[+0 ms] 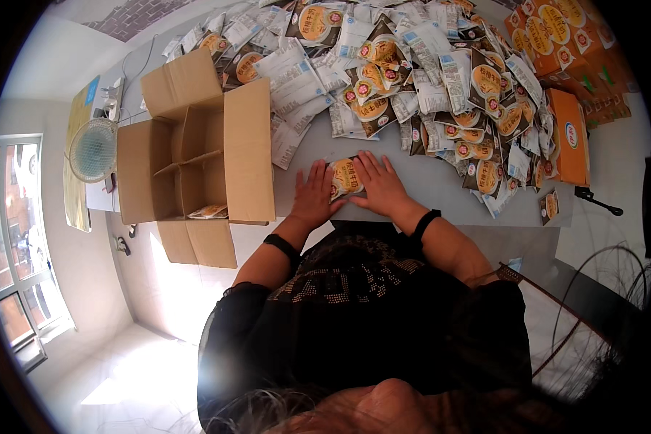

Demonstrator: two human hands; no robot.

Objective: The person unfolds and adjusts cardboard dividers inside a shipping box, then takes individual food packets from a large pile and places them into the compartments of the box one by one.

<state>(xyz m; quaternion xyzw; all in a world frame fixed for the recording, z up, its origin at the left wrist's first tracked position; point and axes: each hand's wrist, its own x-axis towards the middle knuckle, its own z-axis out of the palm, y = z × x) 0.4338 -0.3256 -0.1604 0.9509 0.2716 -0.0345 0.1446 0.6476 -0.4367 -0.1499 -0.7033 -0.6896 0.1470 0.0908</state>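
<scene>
A brown and orange drink-powder packet (346, 178) lies face up on the grey table (304, 154), directly in front of me. My left hand (316, 195) rests flat over its left edge, and my right hand (381, 186) covers its right edge. Both thumbs point inward along its lower side, so the packet is held between my two hands. To the left stands an open cardboard box (249, 152) with its flaps folded out. Cardboard dividers (202, 159) split its inside into compartments. In the near right compartment a packet (210, 211) is visible.
A large heap of packets (380, 70) spreads across the back and right of the table. Orange printed cartons (569, 138) stand at the right, beside a lone packet (549, 207) near the table edge. A white mesh basket (93, 151) sits beyond the cardboard box.
</scene>
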